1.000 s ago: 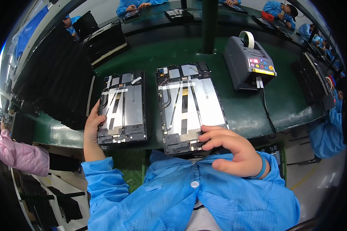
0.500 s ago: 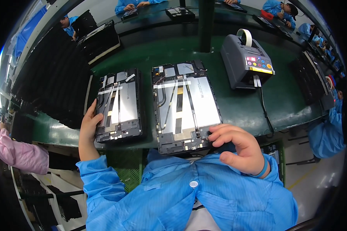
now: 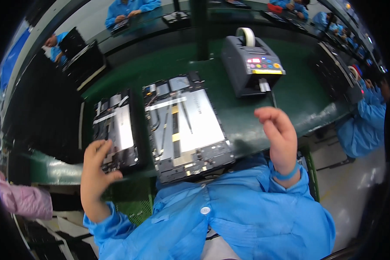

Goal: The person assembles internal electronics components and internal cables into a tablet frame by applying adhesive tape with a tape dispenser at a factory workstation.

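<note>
Fingers of the left hand (image 3: 95,167) lie spread on the near corner of the smaller opened tablet with its silver metal back plate (image 3: 115,129), not clasping it. The right hand (image 3: 279,136) hangs loosely curled and empty above the green work table (image 3: 290,102), beside the larger opened tablet (image 3: 186,125).

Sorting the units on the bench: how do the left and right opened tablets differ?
The left tablet looks smaller and narrower; the right tablet is wider. The left hand rests on the left tablet's near edge, while the right hand is lifted clear of the right tablet. Both lie open on the green bench.
</note>
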`<action>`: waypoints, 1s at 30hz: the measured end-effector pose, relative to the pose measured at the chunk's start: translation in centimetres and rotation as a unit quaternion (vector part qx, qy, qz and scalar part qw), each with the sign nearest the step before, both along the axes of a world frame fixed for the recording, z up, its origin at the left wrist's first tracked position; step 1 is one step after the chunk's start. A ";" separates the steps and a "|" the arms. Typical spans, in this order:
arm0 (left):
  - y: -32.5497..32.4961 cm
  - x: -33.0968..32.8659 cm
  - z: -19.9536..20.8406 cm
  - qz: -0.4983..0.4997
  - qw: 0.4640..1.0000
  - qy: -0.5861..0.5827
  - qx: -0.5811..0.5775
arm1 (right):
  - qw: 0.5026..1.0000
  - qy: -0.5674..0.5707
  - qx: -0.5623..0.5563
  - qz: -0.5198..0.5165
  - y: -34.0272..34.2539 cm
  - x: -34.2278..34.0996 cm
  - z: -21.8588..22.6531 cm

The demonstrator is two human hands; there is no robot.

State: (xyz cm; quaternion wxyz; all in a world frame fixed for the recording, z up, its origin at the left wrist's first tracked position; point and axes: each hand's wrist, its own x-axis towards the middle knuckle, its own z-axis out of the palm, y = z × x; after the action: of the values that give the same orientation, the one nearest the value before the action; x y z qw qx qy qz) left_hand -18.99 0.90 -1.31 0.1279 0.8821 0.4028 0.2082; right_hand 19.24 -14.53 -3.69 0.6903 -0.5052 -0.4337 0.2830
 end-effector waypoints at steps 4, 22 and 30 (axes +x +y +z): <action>-1.6 2.0 -1.4 0.055 0.991 0.118 0.034 | 0.983 0.059 -0.024 -0.172 3.6 4.1 -2.1; 0.5 4.1 0.6 0.044 0.993 0.073 0.077 | 0.990 0.045 -0.130 0.019 4.9 6.5 -1.4; -4.8 13.3 2.7 -0.235 0.947 -0.220 -0.029 | 0.876 -0.409 0.043 0.251 4.0 -5.2 4.9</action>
State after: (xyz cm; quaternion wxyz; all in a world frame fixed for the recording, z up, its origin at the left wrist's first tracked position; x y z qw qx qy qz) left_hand -5.71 -3.88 1.42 0.2838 0.8799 0.1523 0.3492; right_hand 14.07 -10.51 1.20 0.3782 -0.4200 -0.8013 0.1960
